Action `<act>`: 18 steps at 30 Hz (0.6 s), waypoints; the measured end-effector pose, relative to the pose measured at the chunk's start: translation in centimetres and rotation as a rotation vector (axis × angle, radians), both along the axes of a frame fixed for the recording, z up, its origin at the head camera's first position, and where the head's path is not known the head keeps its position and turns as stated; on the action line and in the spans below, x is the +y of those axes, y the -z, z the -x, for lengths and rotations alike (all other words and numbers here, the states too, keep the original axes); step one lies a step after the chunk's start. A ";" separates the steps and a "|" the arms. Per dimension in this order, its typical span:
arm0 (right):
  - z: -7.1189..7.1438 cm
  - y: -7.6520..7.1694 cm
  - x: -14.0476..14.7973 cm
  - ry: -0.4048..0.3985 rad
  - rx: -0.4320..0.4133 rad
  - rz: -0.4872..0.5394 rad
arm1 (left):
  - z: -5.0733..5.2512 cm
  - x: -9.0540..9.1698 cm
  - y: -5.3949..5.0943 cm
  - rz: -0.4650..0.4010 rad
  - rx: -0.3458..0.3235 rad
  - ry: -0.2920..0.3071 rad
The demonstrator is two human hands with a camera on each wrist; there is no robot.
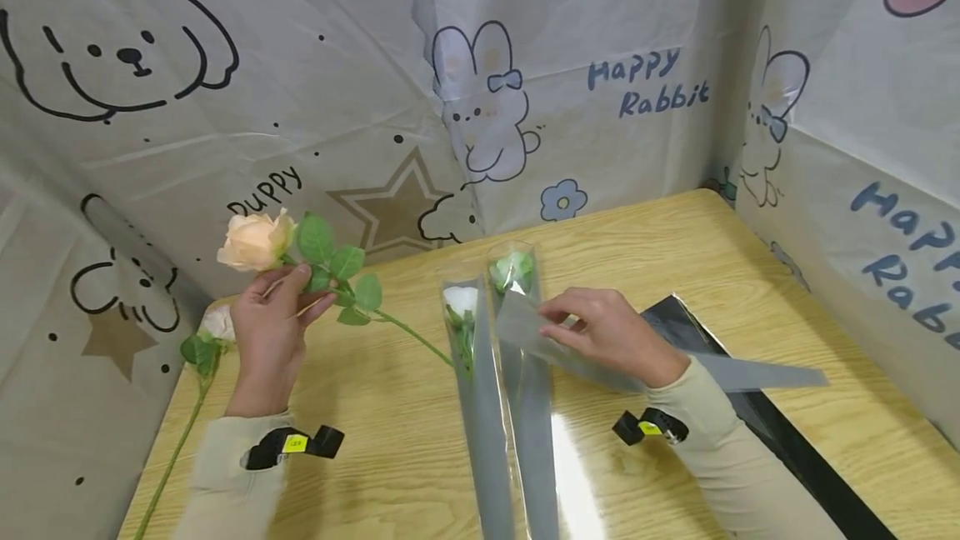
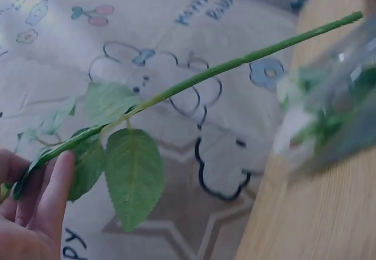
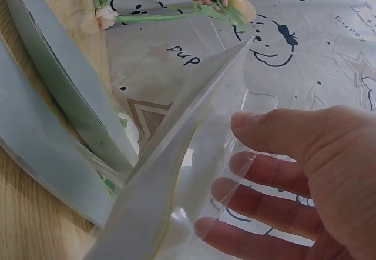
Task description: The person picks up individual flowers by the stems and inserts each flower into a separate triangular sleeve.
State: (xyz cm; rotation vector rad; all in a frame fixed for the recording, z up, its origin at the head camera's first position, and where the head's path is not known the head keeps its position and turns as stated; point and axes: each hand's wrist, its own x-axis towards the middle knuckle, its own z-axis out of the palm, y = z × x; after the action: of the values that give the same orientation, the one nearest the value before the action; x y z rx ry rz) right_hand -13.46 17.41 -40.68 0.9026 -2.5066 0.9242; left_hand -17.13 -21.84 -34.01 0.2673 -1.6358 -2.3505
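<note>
Simultaneously, left fingers (image 1: 291, 287) pinch a ruffled rose (image 1: 253, 242), right fingers (image 1: 567, 305) a translucent tapered sleeve (image 1: 522, 326).

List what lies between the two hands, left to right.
Head view: from the left hand, the leafy stem of the peach rose, the sleeved white flower, the sleeved green flower, then the gray sleeve held by the right hand.

A small curtained-off work corner is seen; whether it is set in a home or a workshop cannot be told. A wood-grained table (image 1: 615, 252) is enclosed at left, far side and right by pale sheeting (image 1: 360, 32) printed with cartoons, and wrapped flowers (image 1: 461, 302) are laid out on it.
</note>
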 end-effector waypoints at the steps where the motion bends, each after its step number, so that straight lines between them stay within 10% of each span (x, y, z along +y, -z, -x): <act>1: 0.0 0.0 0.0 -0.001 0.001 0.000 | 0.1 0.3 0.0 -0.028 0.012 -0.011; 18: -0.1 0.0 0.1 -0.011 0.034 -0.011 | -0.2 3.3 -0.7 -0.253 0.195 -0.071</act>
State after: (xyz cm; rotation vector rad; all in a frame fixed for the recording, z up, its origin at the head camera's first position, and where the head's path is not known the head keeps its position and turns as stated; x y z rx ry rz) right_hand -13.39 17.47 -40.63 0.9284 -2.4827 0.8919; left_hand -16.94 -18.52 -33.30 0.1358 -1.2227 -2.4418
